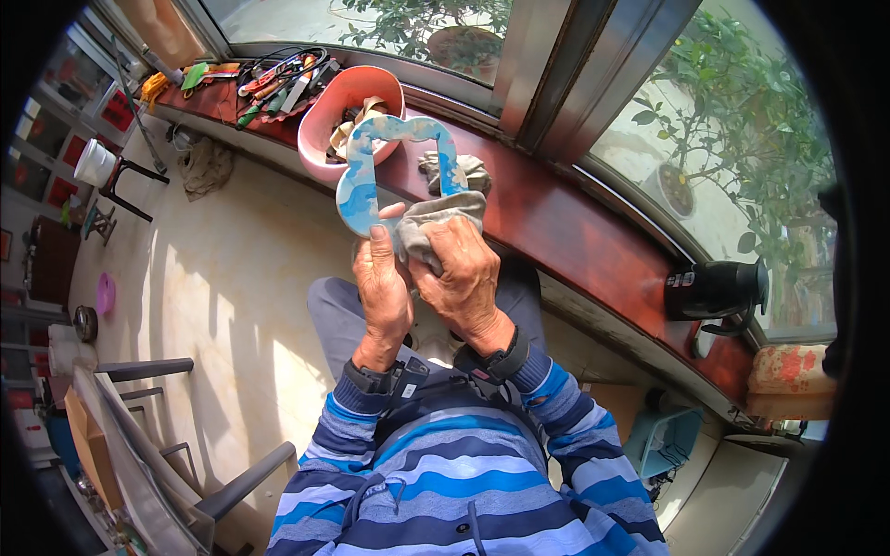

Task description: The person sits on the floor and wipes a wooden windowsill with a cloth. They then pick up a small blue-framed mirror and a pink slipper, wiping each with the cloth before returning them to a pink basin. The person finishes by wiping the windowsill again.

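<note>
A cloud-shaped frame (pixel 358 184) with blue, white and beige patches is held up before me, its rectangular opening facing the camera. My left hand (pixel 384 292) grips its lower edge, thumb on the near face. In my right hand (pixel 459 274) is a bunched grey cloth (pixel 438 226), pressed against the frame's lower right part and hiding it. Behind the frame, another crumpled grey cloth (pixel 476 174) lies on the reddish-brown wooden sill (pixel 556 215). A pink plastic basin (pixel 316 132) with rags inside stands on the sill, partly behind the frame's upper left.
Cables and hand tools (pixel 285 83) are heaped on the sill's far left. A black jug (pixel 709 290) stands at its right end, by the window. Below it on the right is a light-blue plastic basket (pixel 660 441). Grey chair arms (pixel 243 479) reach in from the lower left.
</note>
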The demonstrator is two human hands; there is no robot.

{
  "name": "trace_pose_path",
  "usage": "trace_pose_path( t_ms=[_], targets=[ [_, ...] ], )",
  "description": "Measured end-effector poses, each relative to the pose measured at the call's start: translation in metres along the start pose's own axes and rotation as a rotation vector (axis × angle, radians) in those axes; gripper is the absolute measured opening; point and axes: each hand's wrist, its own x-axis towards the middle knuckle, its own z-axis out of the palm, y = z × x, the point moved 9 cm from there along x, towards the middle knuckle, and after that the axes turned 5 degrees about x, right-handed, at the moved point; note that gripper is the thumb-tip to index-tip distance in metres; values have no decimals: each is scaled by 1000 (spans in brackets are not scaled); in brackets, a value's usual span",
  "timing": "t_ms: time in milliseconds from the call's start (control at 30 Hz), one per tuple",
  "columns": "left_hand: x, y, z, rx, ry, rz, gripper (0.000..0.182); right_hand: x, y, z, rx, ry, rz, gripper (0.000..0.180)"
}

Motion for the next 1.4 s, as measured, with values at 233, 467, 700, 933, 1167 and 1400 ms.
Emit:
trace_pose_path(
  t_ms=[233,467,700,933,1167,1400],
  targets=[
    [-11,7,6,15,-50,-60,51,9,55,-17,-104,186,193,30],
    [-1,26,-6,136,-59,-67,51,16,124,-20,554,63,683,26],
    [21,22,-26,83,-154,-193,52,-19,121,7,1320,-148,1063,30],
    [23,9,-25,28,-189,-225,64,-26,118,20,1451,-22,1088,28],
    [2,-26,-9,38,-158,-261,64,-20,118,14,1235,49,976,23],
    [8,-32,-7,-26,-26,-257,61,7,54,-35,261,134,360,21]
  ],
)
